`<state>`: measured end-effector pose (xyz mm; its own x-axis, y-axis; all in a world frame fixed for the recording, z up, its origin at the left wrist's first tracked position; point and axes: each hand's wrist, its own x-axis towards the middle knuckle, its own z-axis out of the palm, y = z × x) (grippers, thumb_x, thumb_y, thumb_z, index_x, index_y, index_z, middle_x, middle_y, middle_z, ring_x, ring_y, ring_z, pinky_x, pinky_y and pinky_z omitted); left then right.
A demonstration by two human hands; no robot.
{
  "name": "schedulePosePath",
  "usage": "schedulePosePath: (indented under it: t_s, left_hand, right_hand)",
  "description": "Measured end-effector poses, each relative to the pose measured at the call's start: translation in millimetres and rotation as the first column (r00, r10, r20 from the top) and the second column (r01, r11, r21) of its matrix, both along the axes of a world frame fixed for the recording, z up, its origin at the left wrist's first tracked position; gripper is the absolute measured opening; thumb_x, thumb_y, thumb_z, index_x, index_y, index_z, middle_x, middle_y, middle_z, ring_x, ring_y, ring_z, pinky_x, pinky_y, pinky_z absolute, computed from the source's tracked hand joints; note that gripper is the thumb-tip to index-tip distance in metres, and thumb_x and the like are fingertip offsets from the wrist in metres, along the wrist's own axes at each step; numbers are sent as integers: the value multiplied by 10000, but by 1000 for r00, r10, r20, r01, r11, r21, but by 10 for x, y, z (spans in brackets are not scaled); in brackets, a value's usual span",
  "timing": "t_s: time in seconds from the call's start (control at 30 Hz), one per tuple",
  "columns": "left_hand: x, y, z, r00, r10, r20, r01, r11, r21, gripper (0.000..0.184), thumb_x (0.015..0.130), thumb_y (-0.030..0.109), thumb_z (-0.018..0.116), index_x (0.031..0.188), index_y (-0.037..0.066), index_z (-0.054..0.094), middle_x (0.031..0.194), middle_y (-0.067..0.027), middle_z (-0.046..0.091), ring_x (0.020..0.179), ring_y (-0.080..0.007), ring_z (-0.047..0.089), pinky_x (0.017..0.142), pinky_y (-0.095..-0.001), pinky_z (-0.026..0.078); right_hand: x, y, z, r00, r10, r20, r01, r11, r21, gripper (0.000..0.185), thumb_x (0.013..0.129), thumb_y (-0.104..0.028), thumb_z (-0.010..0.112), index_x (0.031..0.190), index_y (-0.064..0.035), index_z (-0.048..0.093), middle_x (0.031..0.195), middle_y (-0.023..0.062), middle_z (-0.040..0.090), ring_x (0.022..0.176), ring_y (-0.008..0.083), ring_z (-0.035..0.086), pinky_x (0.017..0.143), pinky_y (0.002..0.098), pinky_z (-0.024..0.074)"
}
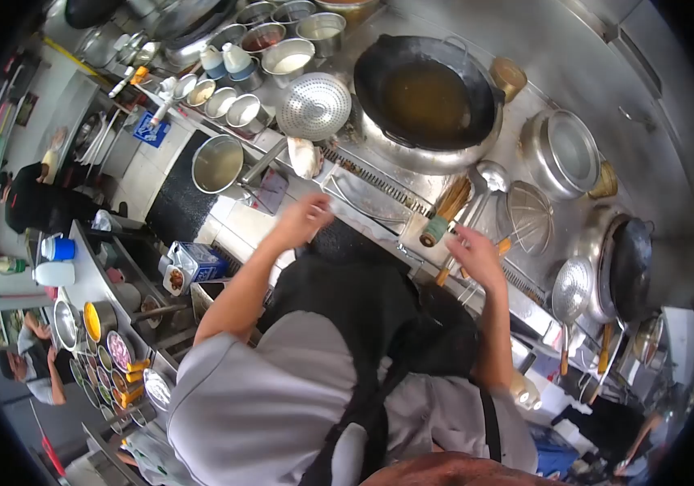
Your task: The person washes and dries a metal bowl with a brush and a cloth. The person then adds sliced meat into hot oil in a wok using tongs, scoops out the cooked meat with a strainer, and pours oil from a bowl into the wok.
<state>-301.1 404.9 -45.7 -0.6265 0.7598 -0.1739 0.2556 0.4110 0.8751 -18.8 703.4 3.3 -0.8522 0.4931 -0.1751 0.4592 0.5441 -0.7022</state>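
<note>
My left hand (306, 222), a little blurred, hangs in the air before the stove's front edge with loosely bent fingers and nothing visible in them. Just beyond it a crumpled white cloth (305, 158) lies on the edge. My right hand (478, 257) is over the front ledge, its fingers bent and apart, close to a bamboo wok brush (447, 210) with a green-bound handle. A ladle (493, 176) and a wire strainer (531, 217) lie beside the brush, handles toward me. Whether my fingertips touch a handle is unclear. Behind them a black wok (428, 93) holds brownish liquid.
Metal seasoning pots (288, 61) and a perforated skimmer (313, 107) stand at the back left. A pot (218, 164) of cloudy liquid sits left. Another skimmer (572, 289) and dark wok (630, 267) are right. A co-worker (35, 194) works at far left.
</note>
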Motion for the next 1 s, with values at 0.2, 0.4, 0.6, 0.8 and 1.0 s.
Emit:
schedulePosePath:
  t_s: [0.2,0.4,0.6,0.8,1.0]
  left_hand:
    - [-942,-951,402,961,275,-11,-272,955,114,332,912,86,696,1218,-2,601,1058,-104,684,887,-154,630,782,-296,528]
    - [-2097,-1725,540,936,352,33,-352,924,146,299,943,80,658,1219,-15,593,1110,-102,685,964,-152,665,815,-293,531]
    - [-3438,-1883,1174,950,305,-73,-279,929,243,255,984,105,631,1205,-16,592,1035,-10,641,890,-68,578,789,-229,476]
    - [-4350,-1512,1556,959,262,-113,-194,889,416,252,1002,119,603,1224,0,594,1063,-42,668,967,-102,614,851,-260,500]
    - [-4588,-878,583,950,97,-298,82,840,536,277,910,213,610,1123,38,635,999,-160,668,921,-322,655,815,-438,521]
  right_hand:
    - [-1609,-488,-110,969,247,29,-241,961,-140,403,883,-314,693,1111,17,660,958,192,716,844,326,689,762,410,525]
    - [-3064,-1164,-72,917,395,62,-370,898,-239,383,874,-348,690,1020,5,661,895,178,716,811,288,686,744,398,518]
    - [-4388,-1309,102,958,288,5,-276,922,-272,520,900,-323,714,1263,38,621,949,128,741,819,182,689,769,328,540]
    - [-5715,-782,883,966,0,-258,-83,947,-311,459,957,-245,662,1311,36,582,1049,109,712,866,165,683,784,303,556]
    - [-6533,-488,945,930,-34,-366,-153,870,-469,501,1017,-267,574,1423,12,483,1329,181,591,1184,265,610,1020,379,495]
